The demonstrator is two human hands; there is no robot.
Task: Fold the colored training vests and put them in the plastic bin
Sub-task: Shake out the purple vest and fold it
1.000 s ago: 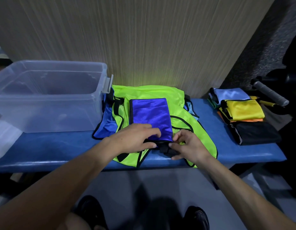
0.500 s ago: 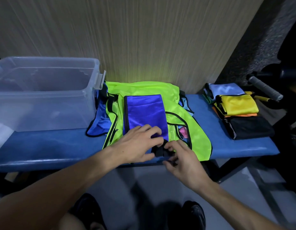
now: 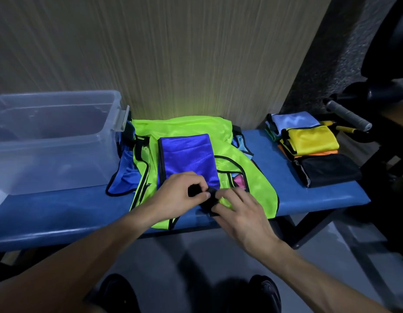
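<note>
1. Purple vest [image 3: 188, 159]: folded into a narrow rectangle, black trim along its left side. Lies on top of a spread neon-green vest [image 3: 248, 177], mid-bench, nearer the front edge than the wall.
2. Left hand [image 3: 180, 195]: fingers curled, pinching the black trim [image 3: 210, 199] at the purple vest's near end.
3. Right hand [image 3: 239, 211]: fingers bent down onto the same black trim, thumb and forefinger closed on it, touching the left hand's fingertips.
4. Neon-green vest: flat, black-edged, its near hem hanging over the bench's front edge. A pink patch [image 3: 237, 180] shows through its arm opening.
5. Blue vest [image 3: 126, 175]: partly under the green one's left side, next to the bin.
6. Clear plastic bin [image 3: 60, 141]: at the left end of the blue padded bench [image 3: 308, 199], against the wall, handle tab close to the green vest. Contents not clear.
7. Folded stack at the bench's right end, well apart from the hands: light-blue piece [image 3: 293, 120] at the back, yellow piece [image 3: 313, 140] over an orange edge, black piece [image 3: 329, 169] nearest the front.
8. Grey-gripped bar [image 3: 347, 115] beyond the right end of the bench.
9. Dark shoes [image 3: 119, 292] on the floor below the front edge.
</note>
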